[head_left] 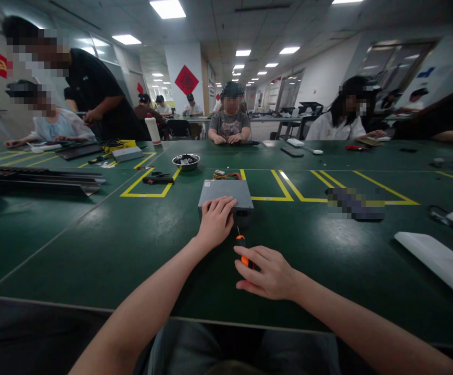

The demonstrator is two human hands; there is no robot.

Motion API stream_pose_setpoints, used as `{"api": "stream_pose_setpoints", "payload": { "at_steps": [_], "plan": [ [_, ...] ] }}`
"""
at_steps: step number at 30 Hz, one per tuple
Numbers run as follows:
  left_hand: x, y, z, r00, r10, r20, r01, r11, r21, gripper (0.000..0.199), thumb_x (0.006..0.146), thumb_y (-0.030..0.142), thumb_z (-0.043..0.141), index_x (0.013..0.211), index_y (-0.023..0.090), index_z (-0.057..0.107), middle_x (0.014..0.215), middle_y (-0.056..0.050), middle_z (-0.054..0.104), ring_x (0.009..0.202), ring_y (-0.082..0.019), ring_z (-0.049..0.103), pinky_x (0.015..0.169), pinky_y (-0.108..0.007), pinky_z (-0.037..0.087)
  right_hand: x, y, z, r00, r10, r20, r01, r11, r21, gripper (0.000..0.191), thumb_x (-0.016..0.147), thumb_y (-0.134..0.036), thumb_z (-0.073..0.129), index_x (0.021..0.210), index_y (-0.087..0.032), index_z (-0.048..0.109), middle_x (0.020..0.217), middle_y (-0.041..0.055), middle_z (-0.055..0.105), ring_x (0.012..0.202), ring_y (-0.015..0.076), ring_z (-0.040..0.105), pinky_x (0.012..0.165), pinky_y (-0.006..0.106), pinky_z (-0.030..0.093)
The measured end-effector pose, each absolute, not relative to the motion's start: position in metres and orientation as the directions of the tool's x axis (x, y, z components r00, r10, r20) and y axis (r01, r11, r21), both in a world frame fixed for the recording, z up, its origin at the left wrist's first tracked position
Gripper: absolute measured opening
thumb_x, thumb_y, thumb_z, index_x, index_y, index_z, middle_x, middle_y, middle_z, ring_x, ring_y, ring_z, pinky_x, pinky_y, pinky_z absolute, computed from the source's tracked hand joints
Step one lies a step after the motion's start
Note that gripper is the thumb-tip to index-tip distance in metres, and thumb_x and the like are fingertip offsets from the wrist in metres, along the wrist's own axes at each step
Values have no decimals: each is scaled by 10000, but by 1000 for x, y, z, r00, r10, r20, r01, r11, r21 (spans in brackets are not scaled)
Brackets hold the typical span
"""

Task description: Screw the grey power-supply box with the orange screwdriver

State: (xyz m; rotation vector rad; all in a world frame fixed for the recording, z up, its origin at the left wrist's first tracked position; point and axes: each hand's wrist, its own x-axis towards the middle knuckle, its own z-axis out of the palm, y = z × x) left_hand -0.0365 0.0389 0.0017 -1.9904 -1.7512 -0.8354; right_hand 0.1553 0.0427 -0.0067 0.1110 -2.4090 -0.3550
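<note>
A grey metal computer power supply unit point(230, 190) sits on the green table in front of me, with coloured cables point(227, 175) bunched behind it. My left hand point(216, 223) grips its near left part, fingers across the top and thumb down by the front face. Below the box, my right hand point(263, 271) holds a screwdriver point(241, 240) by its orange and black handle. The shaft points away from me toward the front face of the unit; whether the tip touches it I cannot tell.
Beyond the unit stands a metal bowl point(186, 162) of small dark parts. Left of it lies a black tool point(158, 179) in a yellow-taped area. A dark object point(355, 204) and a white panel point(441, 263) lie to the right. Other people sit and stand around the table.
</note>
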Motion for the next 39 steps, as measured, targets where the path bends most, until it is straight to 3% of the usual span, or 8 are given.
{"api": "stream_pose_setpoints", "payload": {
  "at_steps": [6, 11, 16, 20, 26, 33, 39],
  "plan": [
    [-37, 40, 1, 56, 771, 635, 980, -165, 114, 373, 833, 187, 439, 1202, 232, 460, 1266, -35, 508, 1180, -194, 413, 965, -389, 262, 155, 39, -4, -793, -173, 585, 11, 955, 297, 351, 814, -295, 511, 1123, -129, 519, 1142, 170, 587, 826, 168, 605, 683, 291, 491],
    [-37, 40, 1, 63, 766, 639, 980, -170, 106, 369, 837, 185, 433, 1203, 232, 463, 1266, -38, 508, 1181, -193, 413, 963, -388, 266, 150, 39, -6, -758, -208, 618, 23, 939, 344, 258, 811, -330, 541, 959, -120, 559, 1127, 149, 613, 700, 134, 599, 576, 261, 476],
    [-37, 40, 1, 59, 764, 643, 980, -166, 107, 374, 831, 184, 443, 1200, 236, 469, 1252, -39, 519, 1177, -194, 419, 967, -390, 264, 148, 41, -11, -706, -162, 690, 16, 970, 244, 261, 793, -386, 558, 822, -131, 507, 970, 171, 666, 725, 150, 636, 627, 256, 511],
    [-37, 40, 1, 59, 762, 644, 980, -168, 109, 373, 830, 186, 445, 1198, 235, 469, 1252, -37, 517, 1178, -194, 417, 963, -389, 269, 151, 40, -12, -747, -120, 654, -12, 986, 167, 322, 804, -378, 521, 952, -93, 498, 1053, 207, 620, 834, 174, 635, 689, 271, 517],
    [-37, 41, -1, 55, 765, 642, 978, -170, 118, 364, 838, 191, 432, 1198, 234, 463, 1256, -32, 515, 1179, -194, 415, 960, -389, 269, 152, 38, -6, -816, -139, 562, 29, 959, 281, 386, 816, -395, 510, 1151, -204, 504, 1087, 155, 607, 785, 172, 615, 640, 295, 489],
    [-37, 40, 0, 55, 766, 641, 979, -168, 117, 361, 837, 191, 433, 1194, 231, 468, 1261, -35, 512, 1177, -192, 416, 961, -386, 269, 146, 39, -11, -795, -135, 592, 5, 973, 229, 331, 800, -418, 534, 988, -145, 543, 1095, 155, 614, 788, 159, 617, 680, 282, 504],
    [-37, 40, 0, 51, 763, 644, 981, -160, 112, 371, 833, 193, 445, 1200, 241, 470, 1256, -38, 515, 1174, -194, 421, 964, -391, 271, 145, 41, -16, -680, -87, 728, 43, 986, 158, 263, 799, -382, 544, 881, -146, 462, 951, 151, 652, 792, 152, 637, 617, 237, 512]
  ]
}}
